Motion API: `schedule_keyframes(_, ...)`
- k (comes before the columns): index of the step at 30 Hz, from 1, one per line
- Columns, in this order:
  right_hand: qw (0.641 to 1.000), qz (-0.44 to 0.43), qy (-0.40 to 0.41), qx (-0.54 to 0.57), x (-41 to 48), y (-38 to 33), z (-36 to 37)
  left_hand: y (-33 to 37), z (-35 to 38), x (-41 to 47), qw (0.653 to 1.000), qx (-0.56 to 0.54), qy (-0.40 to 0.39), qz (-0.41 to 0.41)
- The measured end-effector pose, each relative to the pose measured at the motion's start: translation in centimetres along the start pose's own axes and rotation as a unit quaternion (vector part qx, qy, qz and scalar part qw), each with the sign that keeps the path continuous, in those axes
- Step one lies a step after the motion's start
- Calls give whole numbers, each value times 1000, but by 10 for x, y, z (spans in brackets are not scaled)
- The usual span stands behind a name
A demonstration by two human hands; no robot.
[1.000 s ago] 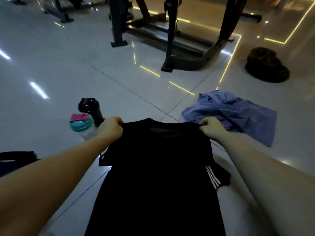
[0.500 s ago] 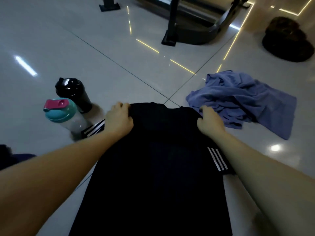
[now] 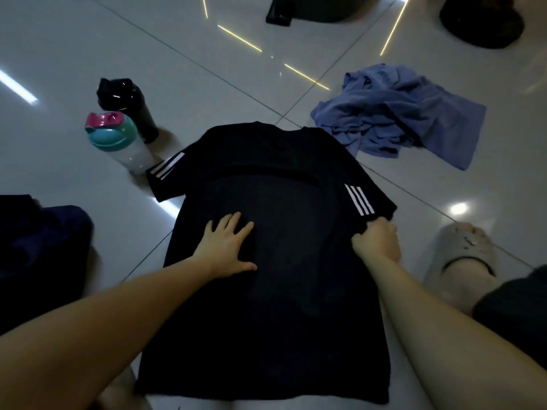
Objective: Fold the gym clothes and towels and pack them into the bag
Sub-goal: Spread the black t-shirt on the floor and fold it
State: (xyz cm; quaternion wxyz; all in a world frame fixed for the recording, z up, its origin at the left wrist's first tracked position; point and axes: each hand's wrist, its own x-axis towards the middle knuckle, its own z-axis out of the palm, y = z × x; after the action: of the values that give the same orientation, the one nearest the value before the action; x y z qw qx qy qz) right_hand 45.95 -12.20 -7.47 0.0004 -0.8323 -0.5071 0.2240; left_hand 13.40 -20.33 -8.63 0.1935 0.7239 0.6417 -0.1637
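Observation:
A black T-shirt [image 3: 275, 291] with white sleeve stripes lies spread flat on the shiny tiled floor, collar away from me. My left hand [image 3: 228, 247] presses flat on its middle, fingers spread. My right hand [image 3: 376, 242] pinches the edge of the shirt's right sleeve near the stripes. A crumpled blue-purple garment [image 3: 396, 113] lies on the floor beyond the shirt to the right. A dark blue bundle of cloth [image 3: 38, 250] sits at the left edge.
Two bottles stand left of the shirt: a clear one with a teal and pink lid [image 3: 118, 143] and a black one [image 3: 130, 108]. My foot in a pale slipper [image 3: 461, 255] is at the right. A dark round object [image 3: 482, 22] and a machine's foot [image 3: 281, 13] lie far off.
The shirt went from hanging by its shoulders to lying flat on the floor. My left hand moved to its middle and opened flat; my right hand shifted to the right sleeve.

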Motion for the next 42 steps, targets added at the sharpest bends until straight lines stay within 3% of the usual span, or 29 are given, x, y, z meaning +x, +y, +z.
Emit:
schedule_keyframes(3, 996, 89, -32, 0, -13, 33, 10, 1, 11, -11, 1000, 8, -9, -5)
schedule_keyframes(8, 982, 64, -168, 55, -20, 62, 14, 4, 23, -24, 998, 58, 23, 13)
schedule_keyframes(13, 970, 78, -228, -38, -17, 65, -7, 9, 9, -29, 996, 88, 14, 26)
schedule_keyframes(16, 983, 34, -157, -83, -11, 50, -26, 21, -2, -23, 994, 94, 45, 35)
schedule_keyframes(21, 987, -153, -13, -43, 33, 11, -45, 40, -16, 0, 996, 62, 63, 21)
schedule_keyframes(24, 968, -230, -10, -98, 55, -14, -38, 45, -27, 17, 997, 52, 63, 17)
schedule_keyframes(26, 951, -248, -42, -180, 62, -27, -28, 46, -34, 28, 996, 48, 73, 20)
schedule_keyframes(29, 944, -259, -5, -204, 73, -30, -17, 49, -41, 41, 995, 48, 84, 27)
schedule_keyframes(32, 961, -248, -5, -125, 91, -29, -24, 53, -46, 54, 995, 37, 87, 25)
schedule_keyframes(36, 983, -114, -61, 133, 121, -25, -53, 55, -47, 65, 997, 33, 76, 10)
schedule_keyframes(39, 928, 11, -70, 367, 144, -26, -85, 59, -44, 66, 997, 44, 56, 4)
schedule_keyframes(42, 882, 39, -40, 469, 171, -31, -118, 61, -44, 66, 997, 65, 40, 7)
